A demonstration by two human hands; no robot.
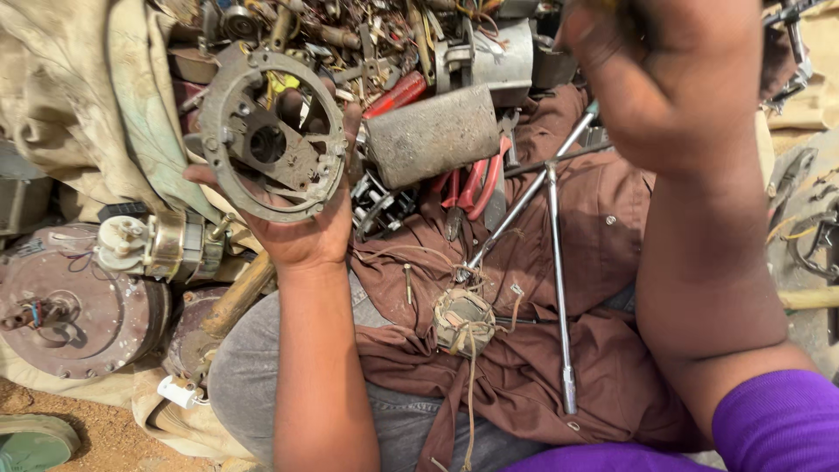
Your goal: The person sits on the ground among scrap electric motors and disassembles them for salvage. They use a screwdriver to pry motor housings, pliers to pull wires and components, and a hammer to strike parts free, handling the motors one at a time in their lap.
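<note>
Left hand (301, 223) fingers clamped under round metal plate (273, 133), held up tilted over the lap. Right hand (669, 74) raised close to camera, fingers curled together, contents unclear. Below: brown cloth (603, 262), three-arm wrench (552, 227), red pliers (472, 188), wire coil (463, 319). Risk: plate could slip off the palm into the clutter, grip is one-sided.

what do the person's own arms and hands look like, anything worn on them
Both hands are bare: no gloves, rings or watch show. The left hand and its forearm are uncovered up to the frame edge. The right hand has a bare forearm too, with a purple sleeve beginning near the elbow.
</note>
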